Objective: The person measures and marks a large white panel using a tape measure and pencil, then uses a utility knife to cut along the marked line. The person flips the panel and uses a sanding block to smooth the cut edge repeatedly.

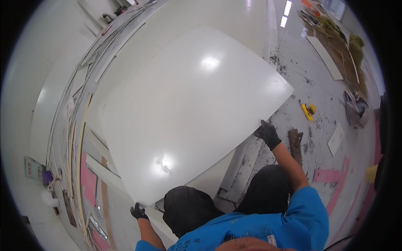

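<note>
A large glossy white panel (188, 104) spreads in front of me, turned at an angle over another pale sheet (167, 37). My left hand (139, 212), in a dark glove, grips the panel's near left corner. On the panel's near right edge, my right hand (268, 134) is closed, gloved the same way, with fingers on top near the edge. The undersides of both grips are hidden by the panel. Grey strips (238, 167) lie beneath its near edge, between my knees.
A yellow tool (307, 111) lies on the speckled floor to the right, beside a brown strip (295, 142). Farther right are a white offcut (336, 139), pink strips (326, 175) and a crumpled bag (356, 109). Long thin strips (71, 159) run along the left wall.
</note>
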Available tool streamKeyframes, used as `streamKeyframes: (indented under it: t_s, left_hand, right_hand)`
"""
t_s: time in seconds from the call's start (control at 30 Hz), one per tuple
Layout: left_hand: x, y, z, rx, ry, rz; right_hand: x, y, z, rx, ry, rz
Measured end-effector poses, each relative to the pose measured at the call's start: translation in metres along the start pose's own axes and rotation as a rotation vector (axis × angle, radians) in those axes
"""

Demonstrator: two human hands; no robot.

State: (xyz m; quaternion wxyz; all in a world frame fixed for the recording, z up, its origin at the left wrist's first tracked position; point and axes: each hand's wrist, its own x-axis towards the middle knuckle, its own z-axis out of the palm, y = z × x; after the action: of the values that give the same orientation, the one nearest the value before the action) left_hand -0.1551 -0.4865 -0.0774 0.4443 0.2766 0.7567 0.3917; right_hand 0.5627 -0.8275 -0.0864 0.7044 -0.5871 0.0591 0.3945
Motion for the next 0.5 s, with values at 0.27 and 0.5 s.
streamKeyframes:
  t_s: [0.27,0.5]
  left_hand:
    - [0.02,0.004,-0.01,0.14,-0.099,0.059]
    - [-0.008,0.012,0.012,0.208,-0.128,0.198]
  right_hand:
    - [0.004,0.003,0.01,0.223,-0.134,0.03]
    - [0.007,0.005,-0.001,0.311,-0.169,0.01]
